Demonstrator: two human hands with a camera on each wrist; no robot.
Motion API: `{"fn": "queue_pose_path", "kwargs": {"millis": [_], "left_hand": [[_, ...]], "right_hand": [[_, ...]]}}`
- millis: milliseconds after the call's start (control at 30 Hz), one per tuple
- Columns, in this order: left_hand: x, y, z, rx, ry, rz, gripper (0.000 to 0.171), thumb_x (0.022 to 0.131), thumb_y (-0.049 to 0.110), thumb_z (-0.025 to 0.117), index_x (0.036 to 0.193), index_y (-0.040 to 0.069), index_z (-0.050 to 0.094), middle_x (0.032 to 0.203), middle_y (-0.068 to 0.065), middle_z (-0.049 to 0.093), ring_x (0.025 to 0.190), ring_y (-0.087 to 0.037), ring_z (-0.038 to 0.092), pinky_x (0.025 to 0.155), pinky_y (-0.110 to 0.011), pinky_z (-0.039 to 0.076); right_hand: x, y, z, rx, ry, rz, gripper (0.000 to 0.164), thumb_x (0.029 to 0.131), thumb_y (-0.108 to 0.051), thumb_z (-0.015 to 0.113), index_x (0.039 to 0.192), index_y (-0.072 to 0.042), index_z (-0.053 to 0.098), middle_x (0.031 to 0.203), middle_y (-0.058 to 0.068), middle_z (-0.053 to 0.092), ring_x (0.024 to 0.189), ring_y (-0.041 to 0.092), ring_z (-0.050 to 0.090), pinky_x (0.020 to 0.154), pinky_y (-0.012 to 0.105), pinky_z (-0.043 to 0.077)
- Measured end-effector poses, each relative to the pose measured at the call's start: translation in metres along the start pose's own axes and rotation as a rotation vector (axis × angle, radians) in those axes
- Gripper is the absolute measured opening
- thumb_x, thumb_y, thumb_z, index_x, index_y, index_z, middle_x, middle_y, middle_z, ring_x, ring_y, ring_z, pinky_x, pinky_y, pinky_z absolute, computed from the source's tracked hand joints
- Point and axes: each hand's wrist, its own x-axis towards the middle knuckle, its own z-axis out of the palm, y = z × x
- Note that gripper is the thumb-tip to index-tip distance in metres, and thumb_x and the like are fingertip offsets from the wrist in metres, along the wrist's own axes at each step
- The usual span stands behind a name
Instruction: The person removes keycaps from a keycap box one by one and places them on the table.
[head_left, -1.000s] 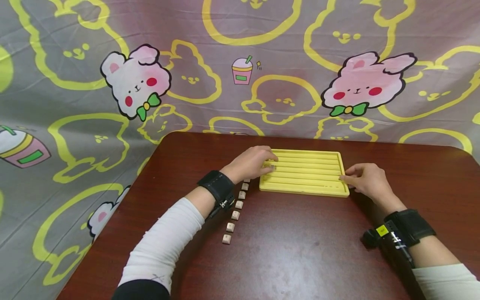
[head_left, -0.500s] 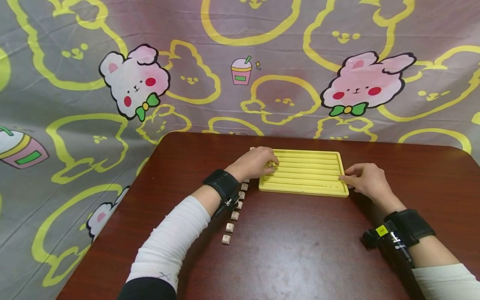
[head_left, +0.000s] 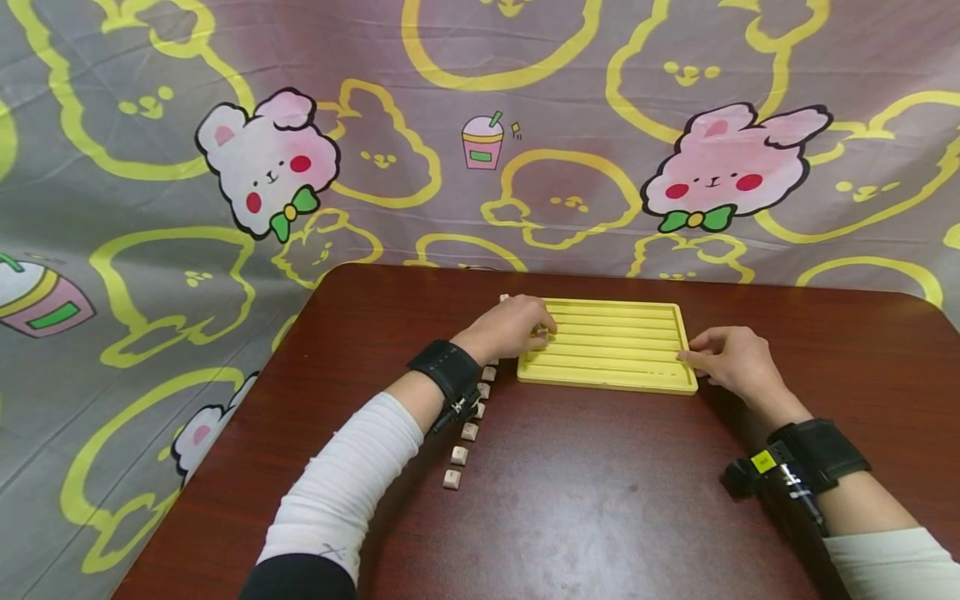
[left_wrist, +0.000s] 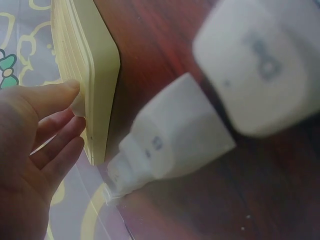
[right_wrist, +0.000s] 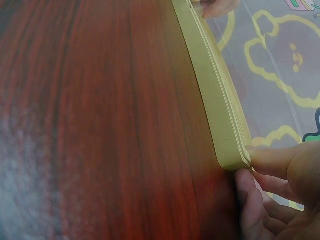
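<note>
A yellow tray (head_left: 607, 346) with several long grooves lies on the dark red-brown table. My left hand (head_left: 510, 325) is over the tray's left end, thumb and fingertips pinching a small pale keycap (left_wrist: 78, 106) right at the rim, mostly hidden by the fingers. On the opposite side, my right hand (head_left: 738, 360) grips the tray's right edge, thumb on top and fingers below, as the right wrist view shows. A slanting row of pale keycaps (head_left: 459, 455) with dark marks stands left of the tray, partly covered by my left hand and wrist. Close up, one keycap (left_wrist: 172, 132) shows in the left wrist view.
The wooden table (head_left: 585, 492) extends toward me in front of the tray. Behind it hangs a grey-pink cloth (head_left: 570, 108) printed with cartoon animals. Black straps with small cameras (head_left: 742, 477) sit on both wrists.
My left hand has shifted slightly right and toward me at the tray's left end, uncovering a keycap at the row's far end. My right hand and the tray have stayed in place.
</note>
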Motion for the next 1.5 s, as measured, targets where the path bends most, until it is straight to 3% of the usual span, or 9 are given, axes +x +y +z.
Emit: {"fn": "queue_pose_path", "kwargs": {"millis": [300, 933, 1133, 1500], "left_hand": [[-0.002, -0.002, 0.002, -0.011, 0.018, 0.012, 0.017, 0.095, 0.009, 0.064, 0.105, 0.013, 0.078, 0.105, -0.003, 0.072, 0.098, -0.014, 0.066, 0.085, -0.026, 0.054], [-0.008, -0.007, 0.001, -0.006, 0.042, 0.036, 0.015, 0.094, 0.010, 0.066, 0.102, 0.012, 0.078, 0.101, -0.004, 0.073, 0.094, -0.015, 0.066, 0.085, -0.027, 0.055], [-0.010, -0.008, -0.003, 0.020, 0.060, 0.080, 0.012, 0.093, 0.009, 0.067, 0.096, 0.011, 0.078, 0.096, -0.004, 0.072, 0.088, -0.014, 0.064, 0.082, -0.029, 0.055], [-0.019, -0.006, -0.009, 0.032, 0.077, 0.095, 0.015, 0.093, 0.009, 0.068, 0.105, 0.010, 0.077, 0.103, -0.005, 0.071, 0.097, -0.017, 0.067, 0.084, -0.027, 0.056]], "right_hand": [[0.000, 0.000, 0.001, -0.002, 0.004, 0.001, 0.035, 0.088, -0.026, 0.073, 0.106, 0.004, 0.069, 0.092, 0.020, 0.072, 0.062, 0.014, 0.064, 0.056, 0.025, 0.055], [-0.001, 0.000, 0.002, 0.002, -0.003, -0.004, 0.035, 0.090, -0.026, 0.072, 0.108, 0.004, 0.068, 0.093, 0.021, 0.072, 0.065, 0.014, 0.064, 0.058, 0.025, 0.056], [-0.001, 0.000, 0.001, 0.001, -0.001, 0.000, 0.036, 0.089, -0.026, 0.072, 0.107, 0.004, 0.068, 0.091, 0.020, 0.073, 0.064, 0.014, 0.065, 0.057, 0.025, 0.056], [-0.002, 0.000, 0.002, -0.009, 0.017, 0.000, 0.037, 0.088, -0.027, 0.074, 0.107, 0.004, 0.069, 0.092, 0.021, 0.072, 0.062, 0.014, 0.064, 0.055, 0.025, 0.055]]}}
